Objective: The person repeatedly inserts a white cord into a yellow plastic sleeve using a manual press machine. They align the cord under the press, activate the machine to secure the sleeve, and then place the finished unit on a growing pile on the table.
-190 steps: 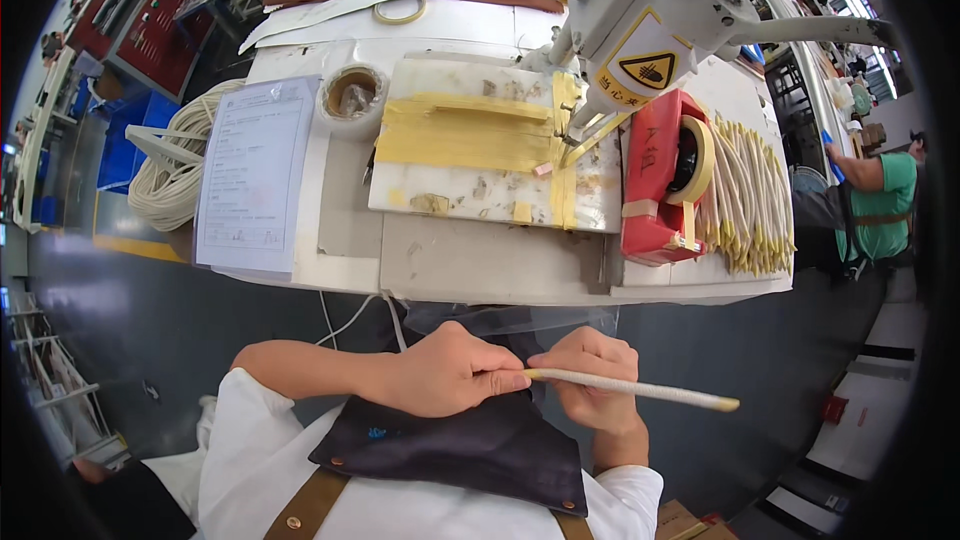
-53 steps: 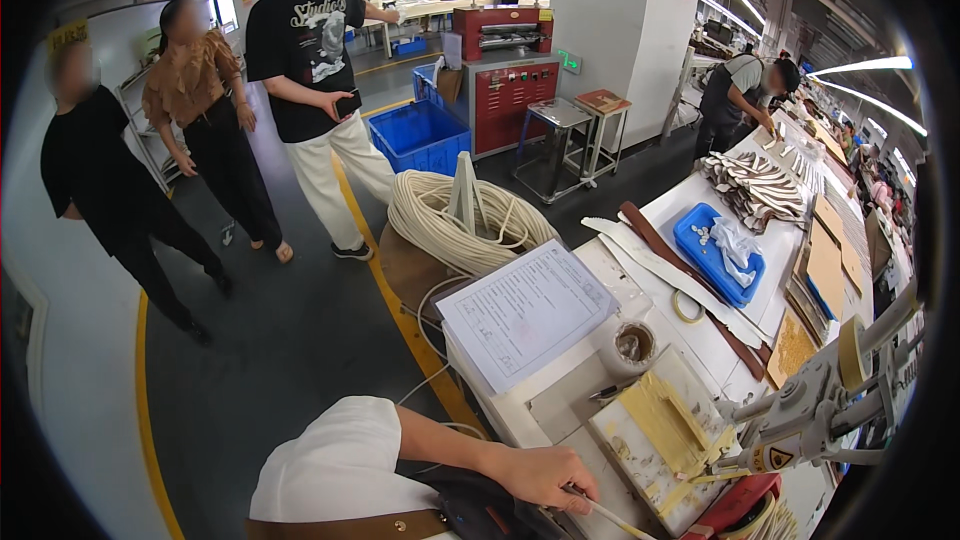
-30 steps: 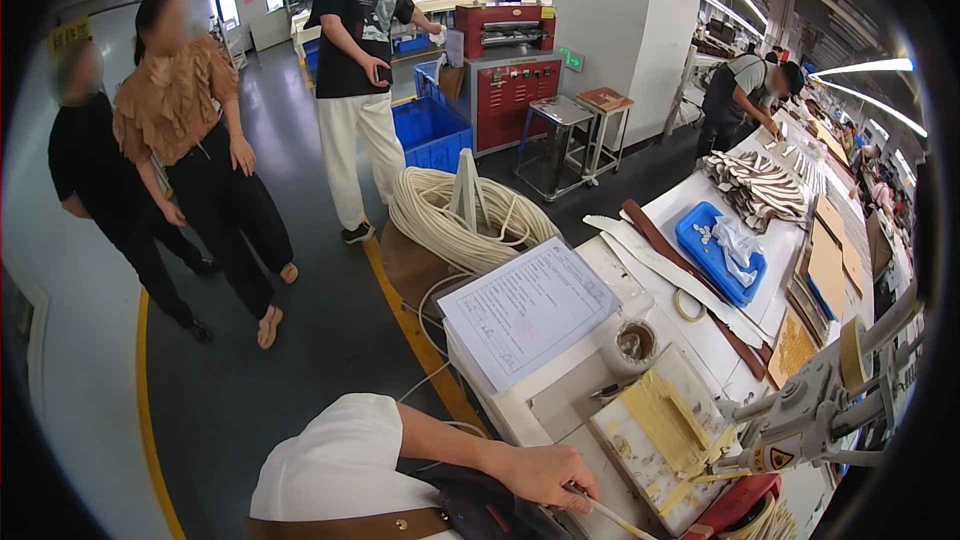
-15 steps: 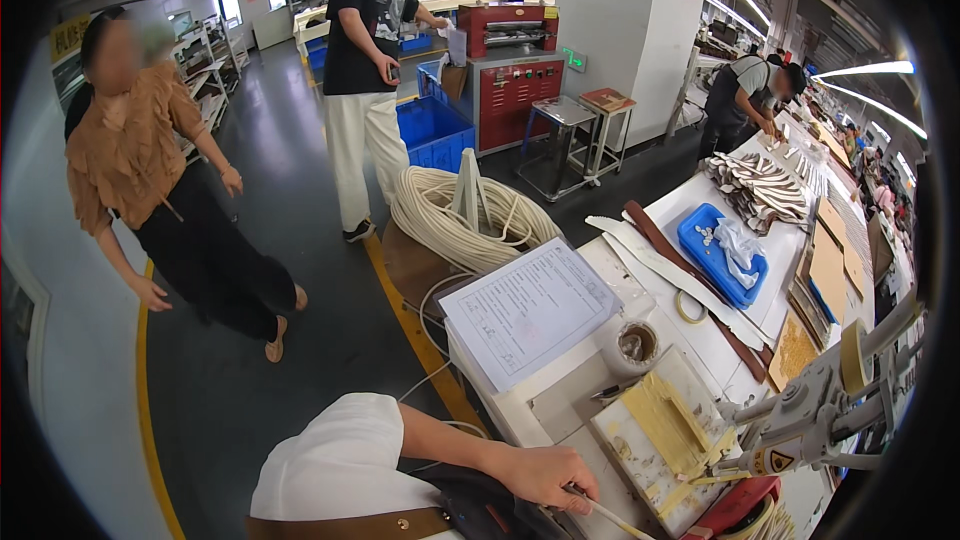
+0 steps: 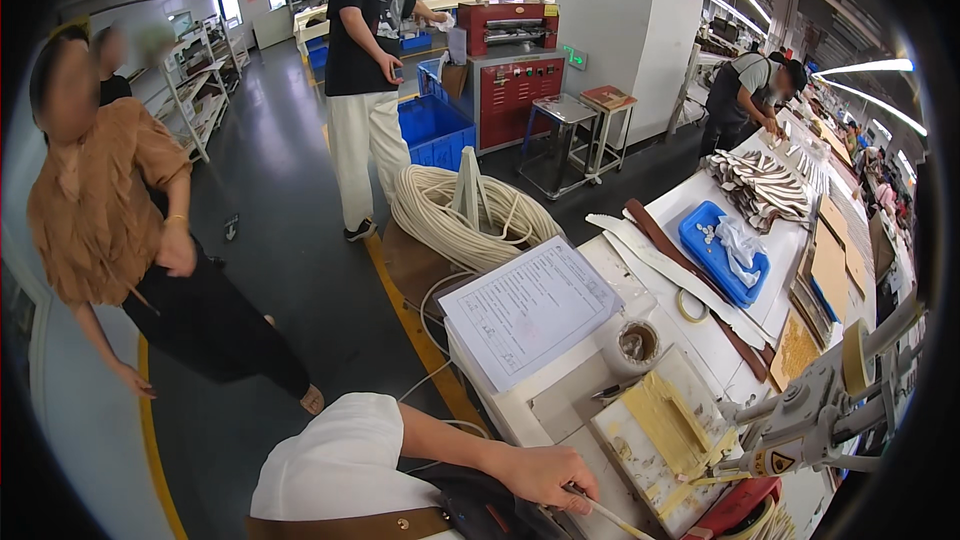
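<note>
Rod [image 5: 612, 513]: thin, pale, stick-like, pinched in the left hand [image 5: 545, 475] at the bottom edge of the view, just in front of the worktable [image 5: 560, 410]. Fingers are curled shut around its near end; the rest runs off toward the lower right, partly out of frame. Looks light and fairly stiff, probably slightly whippy given how slender it is, so grip close to the working end for control. Right hand is not in view. Just beyond: yellow-stained glue board [image 5: 668, 432], small round pot [image 5: 637, 343], printed sheet [image 5: 528, 308], coil of white cord [image 5: 470, 220].
</note>
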### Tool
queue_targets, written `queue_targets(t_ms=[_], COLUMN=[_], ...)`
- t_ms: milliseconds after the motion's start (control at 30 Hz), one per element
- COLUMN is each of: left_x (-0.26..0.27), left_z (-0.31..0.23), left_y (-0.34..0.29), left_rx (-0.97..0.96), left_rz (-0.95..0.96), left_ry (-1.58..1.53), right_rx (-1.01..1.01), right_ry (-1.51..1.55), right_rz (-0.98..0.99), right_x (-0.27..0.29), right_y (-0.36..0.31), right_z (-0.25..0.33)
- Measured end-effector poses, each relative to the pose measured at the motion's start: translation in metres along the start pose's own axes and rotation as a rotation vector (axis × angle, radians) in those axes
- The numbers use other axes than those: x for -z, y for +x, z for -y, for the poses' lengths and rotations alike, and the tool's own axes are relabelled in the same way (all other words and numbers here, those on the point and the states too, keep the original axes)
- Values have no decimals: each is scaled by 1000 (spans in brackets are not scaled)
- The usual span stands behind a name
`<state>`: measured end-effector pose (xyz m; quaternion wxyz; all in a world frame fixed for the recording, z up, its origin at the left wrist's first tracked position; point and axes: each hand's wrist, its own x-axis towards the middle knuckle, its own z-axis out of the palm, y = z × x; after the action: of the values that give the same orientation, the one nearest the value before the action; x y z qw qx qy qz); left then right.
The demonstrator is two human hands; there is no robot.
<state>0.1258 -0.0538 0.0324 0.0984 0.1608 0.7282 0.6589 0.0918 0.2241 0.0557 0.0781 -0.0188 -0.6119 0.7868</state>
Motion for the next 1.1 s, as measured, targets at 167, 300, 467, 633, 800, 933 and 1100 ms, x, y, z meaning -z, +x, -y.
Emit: queue_targets(t_ms=[167,300,467,633,800,933,1100], left_x=[3,-1,-1,4,1,-1,-4], left_z=[-5,1,4,-6,0,1,-3], left_y=[0,0,0,-2,-2,0,-2], left_rx=[14,12,23,59,20,-68,-38], left_rz=[14,3,13,33,16,-27,-37], left_ry=[6,-22,-38,-38,-56,7,22], right_rx=[-13,-6,-13,1,39,104,147], right_ry=[4,-15,-29,-18,4,-59,-148], right_rz=[-43,-34,-21,-25,-61,-43,-43], right_x=[7,11,22,19,38,43,56], right_y=[1,1,3,2,5,7,13], right_z=[-8,-10,-18,-19,-36,-38,-46])
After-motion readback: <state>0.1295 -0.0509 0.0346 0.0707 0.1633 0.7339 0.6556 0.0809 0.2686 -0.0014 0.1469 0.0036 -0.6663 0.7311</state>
